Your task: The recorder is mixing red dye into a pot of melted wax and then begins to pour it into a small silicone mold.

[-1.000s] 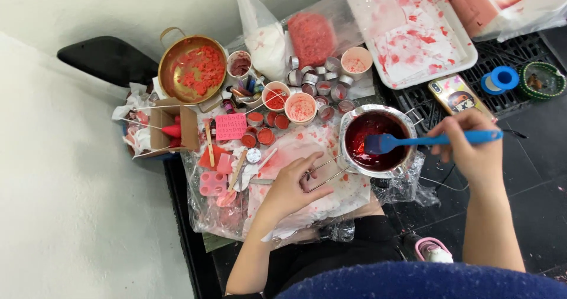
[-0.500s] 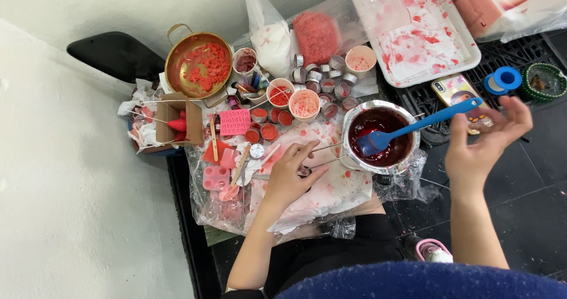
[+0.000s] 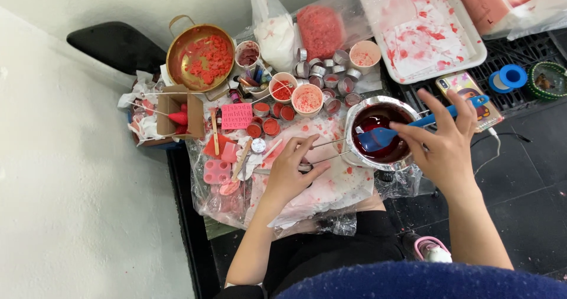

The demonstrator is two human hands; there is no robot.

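My left hand lies on a wax-stained plastic sheet, its fingers closed around the thin wire handle of a steel pot. The pot holds dark red liquid. A blue spatula rests in it, blade in the liquid, handle pointing up to the right. My right hand hovers over the pot's right rim with its fingers spread. Its fingertips are at the spatula's handle but not closed on it.
A golden pan of red wax bits, paper cups, small tins and a pink mould crowd the left. A stained white tray, a phone and a blue tape roll lie at the right. A white wall runs along the left.
My right hand let go of the spatula, drew away to the right with fingers open, and has now come back over the pot's rim. My left hand stayed at the handle.
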